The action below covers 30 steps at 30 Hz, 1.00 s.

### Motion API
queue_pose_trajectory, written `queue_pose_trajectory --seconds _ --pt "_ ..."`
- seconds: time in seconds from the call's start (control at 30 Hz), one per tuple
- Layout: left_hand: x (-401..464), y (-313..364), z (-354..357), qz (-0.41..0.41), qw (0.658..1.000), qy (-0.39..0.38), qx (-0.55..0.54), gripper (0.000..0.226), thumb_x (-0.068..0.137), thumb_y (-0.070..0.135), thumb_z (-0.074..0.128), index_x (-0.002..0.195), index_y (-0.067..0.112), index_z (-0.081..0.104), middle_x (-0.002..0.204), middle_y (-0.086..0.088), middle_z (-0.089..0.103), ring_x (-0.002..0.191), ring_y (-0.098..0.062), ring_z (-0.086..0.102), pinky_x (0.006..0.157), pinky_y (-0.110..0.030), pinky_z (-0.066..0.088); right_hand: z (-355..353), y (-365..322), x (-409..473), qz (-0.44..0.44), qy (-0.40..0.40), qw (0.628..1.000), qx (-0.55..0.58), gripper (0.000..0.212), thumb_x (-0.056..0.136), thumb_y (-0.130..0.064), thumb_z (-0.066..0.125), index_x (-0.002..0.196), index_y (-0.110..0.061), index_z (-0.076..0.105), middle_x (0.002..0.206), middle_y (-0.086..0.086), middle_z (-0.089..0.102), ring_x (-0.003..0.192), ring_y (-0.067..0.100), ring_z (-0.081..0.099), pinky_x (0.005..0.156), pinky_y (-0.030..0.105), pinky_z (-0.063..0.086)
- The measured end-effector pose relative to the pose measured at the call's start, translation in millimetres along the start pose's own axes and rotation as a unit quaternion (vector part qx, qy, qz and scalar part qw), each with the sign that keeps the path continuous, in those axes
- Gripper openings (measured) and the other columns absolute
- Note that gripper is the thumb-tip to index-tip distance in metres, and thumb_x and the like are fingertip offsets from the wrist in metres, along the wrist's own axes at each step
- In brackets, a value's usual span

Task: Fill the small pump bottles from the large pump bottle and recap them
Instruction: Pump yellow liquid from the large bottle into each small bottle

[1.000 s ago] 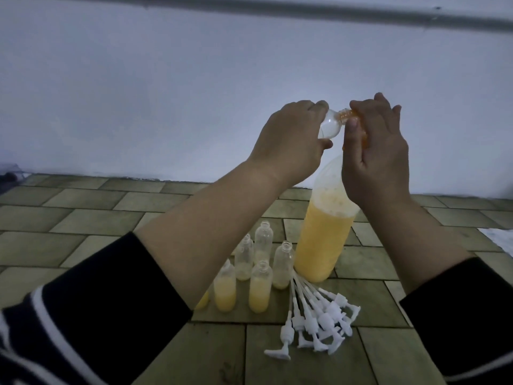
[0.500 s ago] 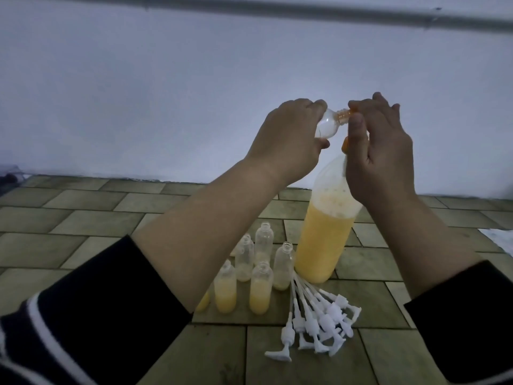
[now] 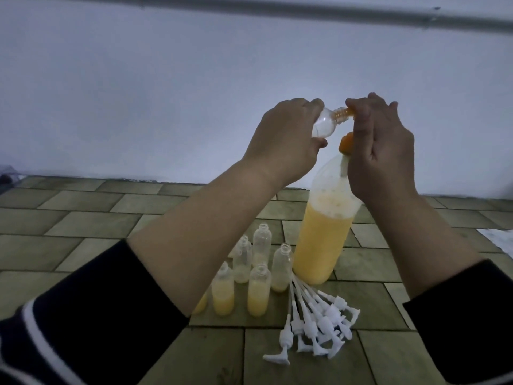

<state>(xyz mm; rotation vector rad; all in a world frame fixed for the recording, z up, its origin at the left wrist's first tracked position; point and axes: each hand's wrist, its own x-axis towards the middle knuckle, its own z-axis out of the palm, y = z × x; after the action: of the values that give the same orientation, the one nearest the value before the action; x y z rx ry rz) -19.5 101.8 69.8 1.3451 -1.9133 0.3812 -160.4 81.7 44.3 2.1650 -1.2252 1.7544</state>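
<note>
My left hand [image 3: 283,140] grips a small clear bottle [image 3: 132,124] tilted on its side, its neck pointing right at the orange pump spout of the large bottle. My right hand [image 3: 380,145] is curled over the orange pump head [image 3: 346,143] of the large bottle [image 3: 322,237], which stands on the floor about half full of yellow liquid. Several small open bottles [image 3: 258,290] stand left of it, some part-filled with yellow liquid, some nearly empty. A bundle of white pump caps [image 3: 313,326] lies in front.
The floor is greenish tile [image 3: 83,218], meeting a pale wall [image 3: 166,93] behind the bottles. A white sheet edge [image 3: 499,240] shows at the far right. A grey pipe [image 3: 277,9] runs along the wall's top.
My right hand has lifted slightly, uncovering more of the orange pump head. The small bottle stays at the spout in my left hand.
</note>
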Motion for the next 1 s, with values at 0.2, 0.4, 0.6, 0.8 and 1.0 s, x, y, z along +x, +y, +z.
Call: queue_pose_trajectory --seconds 0.2,0.4,0.6,0.8,1.0 --pt "-1 0 11 -0.017 0.999 -0.035 -0.005 0.039 0.087 0.026 0.064 0.122 0.012 0.053 0.114 -0.005 0.06 0.102 -0.022 0.053 0.077 -0.024 0.034 8 4 -4 0.011 0.003 1.0 0.013 0.053 0.099 -0.035 0.02 0.11 -0.007 0.063 0.107 0.005 0.063 0.117 0.03 0.052 0.102 0.041 0.037" --pt "4 -1 -2 -0.036 0.998 -0.047 -0.01 0.032 0.088 0.028 0.062 0.116 0.013 0.054 0.11 -0.005 0.058 0.098 -0.021 0.052 0.074 -0.026 0.035 -8 -9 8 0.03 -0.082 0.996 0.005 0.049 0.103 -0.033 0.021 0.111 -0.007 0.061 0.1 -0.01 0.05 0.127 0.03 0.044 0.111 0.042 0.027" --pt "6 6 3 -0.028 0.999 -0.032 -0.008 0.03 0.088 0.024 0.062 0.115 0.013 0.054 0.11 -0.004 0.059 0.099 -0.022 0.054 0.079 -0.029 0.041 4 -2 2 0.009 -0.021 0.999 -0.033 0.057 0.097 -0.041 0.019 0.115 -0.006 0.06 0.114 0.005 0.06 0.121 0.028 0.047 0.105 0.046 0.033" --pt "4 5 5 -0.044 0.997 -0.07 -0.011 0.025 0.087 0.022 0.062 0.108 0.011 0.055 0.108 -0.006 0.059 0.098 -0.024 0.055 0.077 -0.03 0.042 7 3 -1 0.005 -0.036 0.998 -0.049 0.064 0.094 -0.049 0.016 0.11 -0.007 0.062 0.113 0.004 0.061 0.114 0.024 0.049 0.103 0.038 0.034" --pt "5 7 -5 -0.035 0.999 -0.026 -0.015 0.03 0.086 0.025 0.064 0.112 0.014 0.055 0.107 -0.003 0.06 0.095 -0.02 0.054 0.073 -0.026 0.037 -8 -8 8 -0.005 -0.05 0.998 -0.028 0.051 0.096 -0.048 0.02 0.093 -0.013 0.057 0.081 -0.014 0.052 0.097 0.014 0.048 0.104 0.046 0.034"
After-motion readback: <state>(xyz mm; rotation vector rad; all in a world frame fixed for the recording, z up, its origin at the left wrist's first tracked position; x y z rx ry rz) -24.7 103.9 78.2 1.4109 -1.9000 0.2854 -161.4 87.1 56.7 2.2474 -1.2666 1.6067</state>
